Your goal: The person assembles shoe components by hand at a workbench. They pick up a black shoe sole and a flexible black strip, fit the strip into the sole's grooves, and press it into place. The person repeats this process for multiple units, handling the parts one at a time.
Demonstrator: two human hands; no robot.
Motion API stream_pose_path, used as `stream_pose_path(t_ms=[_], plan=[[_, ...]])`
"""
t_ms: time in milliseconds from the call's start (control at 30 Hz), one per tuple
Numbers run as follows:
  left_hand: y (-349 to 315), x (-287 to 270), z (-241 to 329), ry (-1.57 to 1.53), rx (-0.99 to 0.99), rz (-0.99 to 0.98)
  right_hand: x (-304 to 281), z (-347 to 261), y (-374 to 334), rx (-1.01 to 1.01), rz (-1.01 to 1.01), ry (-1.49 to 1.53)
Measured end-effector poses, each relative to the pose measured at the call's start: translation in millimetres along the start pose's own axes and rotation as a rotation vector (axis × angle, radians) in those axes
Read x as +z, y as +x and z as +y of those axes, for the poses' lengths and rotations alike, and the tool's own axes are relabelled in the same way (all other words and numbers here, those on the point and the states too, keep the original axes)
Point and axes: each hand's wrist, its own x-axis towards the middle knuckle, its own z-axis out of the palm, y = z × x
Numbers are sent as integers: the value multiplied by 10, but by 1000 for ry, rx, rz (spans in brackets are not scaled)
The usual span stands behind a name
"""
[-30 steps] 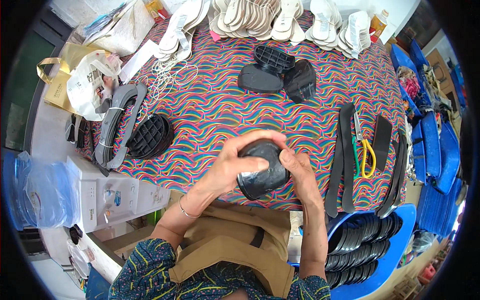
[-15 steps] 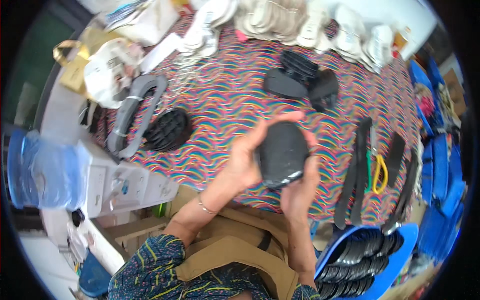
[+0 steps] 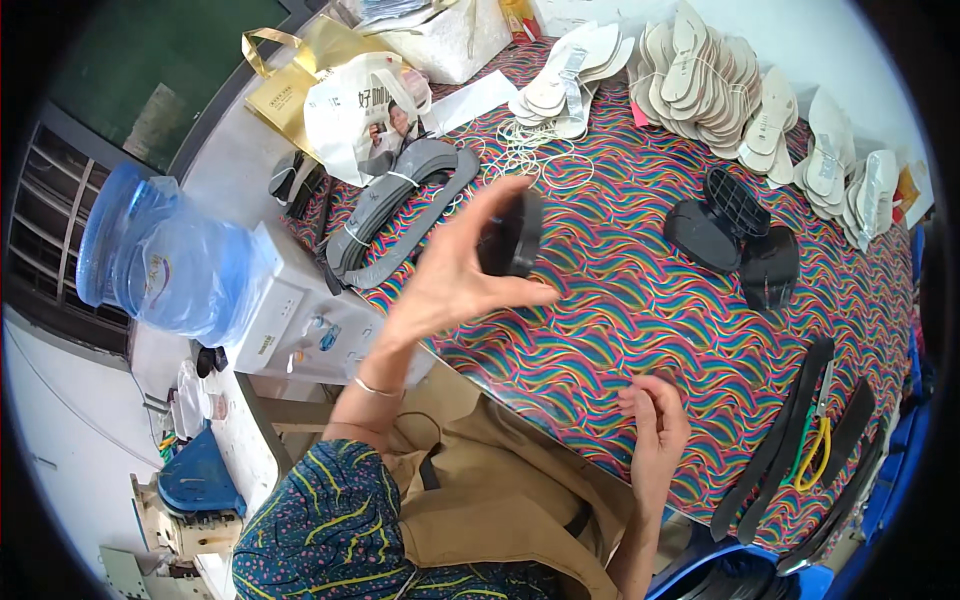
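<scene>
My left hand (image 3: 445,275) is stretched over the table, thumb and fingers spread wide around a black, rounded heel-shaped piece (image 3: 517,235). The thumb stands clear of the piece, and the hand partly hides it. Near the front table edge is my right hand (image 3: 657,425), its fingers curled together with nothing visible in them. Beside the left hand lies a tied bundle of grey sole-shaped frames (image 3: 375,235). Farther right are more black pieces: a smooth one (image 3: 700,237), a ribbed one (image 3: 737,203) and a glossy one (image 3: 770,268).
Bundles of pale insoles (image 3: 695,85) line the back. Yellow-handled scissors (image 3: 815,450) lie among black strips (image 3: 780,440) at the right. A blue tub (image 3: 690,565) stands below the front edge. A water dispenser (image 3: 300,310) is at the left.
The black piece held in both hands has gone from the middle. My left hand has moved left to a black piece; my right hand has dropped back to the table edge. The view has turned left.
</scene>
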Motion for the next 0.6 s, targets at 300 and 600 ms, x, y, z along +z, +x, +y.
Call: stream_pose_path(t_ms=[300, 600], plan=[[-20, -401, -513, 824, 97, -90, 62, -23, 39, -34, -19, -186], [-75, -142, -748, 930, 128, -100, 74, -8, 15, 21, 10, -176]])
